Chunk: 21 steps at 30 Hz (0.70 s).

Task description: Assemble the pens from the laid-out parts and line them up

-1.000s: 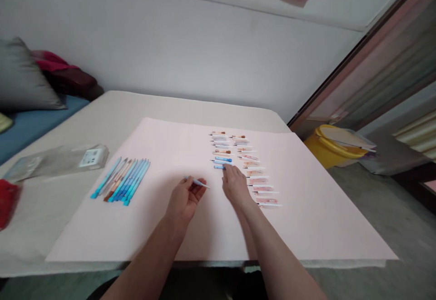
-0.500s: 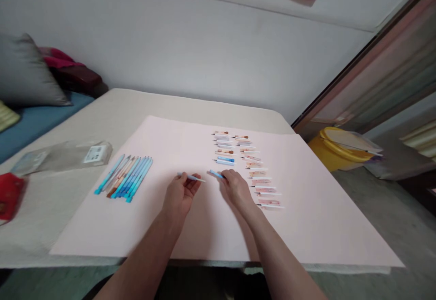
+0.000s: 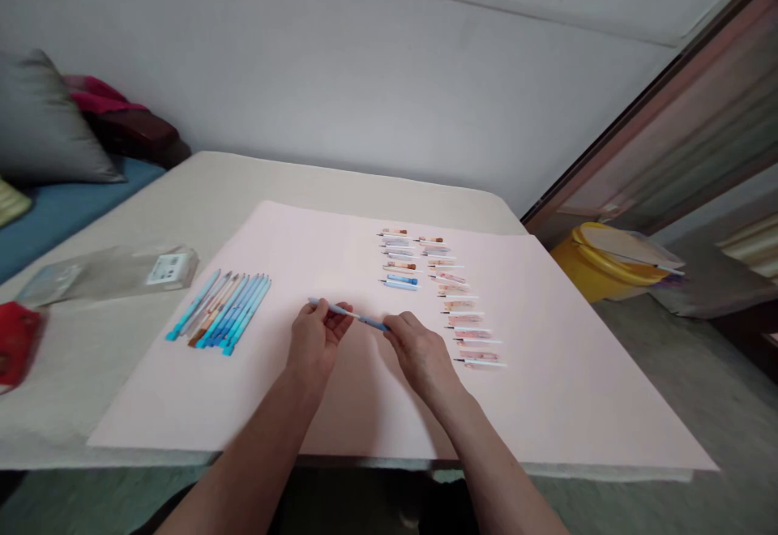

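Observation:
In my left hand (image 3: 314, 339) a light-blue pen front section (image 3: 322, 303) is pinched between thumb and fingers, its tip pointing left. A thin white refill (image 3: 354, 315) sticks out of it to the right. My right hand (image 3: 421, 348) is closed on a blue pen barrel (image 3: 373, 323), whose near end meets the refill; whether the refill is inside it I cannot tell. Right of the hands lie two columns of pen parts, barrels beside refills: a shorter column (image 3: 401, 266) and a longer one (image 3: 467, 320). Several whole pens (image 3: 234, 308) lie side by side to the left.
Pale pink sheet (image 3: 340, 251) covers much of the cloth-topped table. A clear plastic bag (image 3: 115, 276) with a label and a red object (image 3: 18, 344) lie at the left. On the floor at the right stands a yellow bucket (image 3: 583, 267). A wall rises behind the table.
My hands have come together: the refill and the barrel, apart before, now meet end to end in one line. The camera view has shifted slightly.

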Motion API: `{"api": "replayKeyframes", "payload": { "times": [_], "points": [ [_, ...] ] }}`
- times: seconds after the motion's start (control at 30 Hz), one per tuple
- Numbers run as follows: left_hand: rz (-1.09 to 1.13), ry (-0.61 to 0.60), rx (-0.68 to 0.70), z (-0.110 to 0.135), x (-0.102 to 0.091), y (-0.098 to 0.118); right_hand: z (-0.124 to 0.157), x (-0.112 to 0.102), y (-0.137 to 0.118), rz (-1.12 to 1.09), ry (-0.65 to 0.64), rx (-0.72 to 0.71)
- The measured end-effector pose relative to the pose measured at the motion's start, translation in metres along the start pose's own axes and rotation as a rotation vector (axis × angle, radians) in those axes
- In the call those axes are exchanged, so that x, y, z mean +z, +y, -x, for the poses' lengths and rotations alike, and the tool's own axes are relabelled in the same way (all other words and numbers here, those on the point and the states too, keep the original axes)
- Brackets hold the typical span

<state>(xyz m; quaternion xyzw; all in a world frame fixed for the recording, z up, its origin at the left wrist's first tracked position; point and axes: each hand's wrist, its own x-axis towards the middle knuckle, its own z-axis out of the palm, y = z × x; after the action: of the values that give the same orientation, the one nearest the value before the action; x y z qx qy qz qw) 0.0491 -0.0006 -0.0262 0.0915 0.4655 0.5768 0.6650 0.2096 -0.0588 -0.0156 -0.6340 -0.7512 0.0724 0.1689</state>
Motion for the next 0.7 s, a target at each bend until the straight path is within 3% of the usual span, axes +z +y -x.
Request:
{"api": "replayKeyframes", "payload": {
  "times": [0.43, 0.7],
  "points": [
    [-0.238, -0.022, 0.171, 0.013, 0.008, -0.011, 0.002, 0.007, -0.012, 0.036, 0.023, 0.036],
    [-0.245, -0.067, 0.192, 0.012, 0.006, -0.009, 0.002, 0.005, -0.012, -0.17, 0.03, 0.059]
  ]
}}
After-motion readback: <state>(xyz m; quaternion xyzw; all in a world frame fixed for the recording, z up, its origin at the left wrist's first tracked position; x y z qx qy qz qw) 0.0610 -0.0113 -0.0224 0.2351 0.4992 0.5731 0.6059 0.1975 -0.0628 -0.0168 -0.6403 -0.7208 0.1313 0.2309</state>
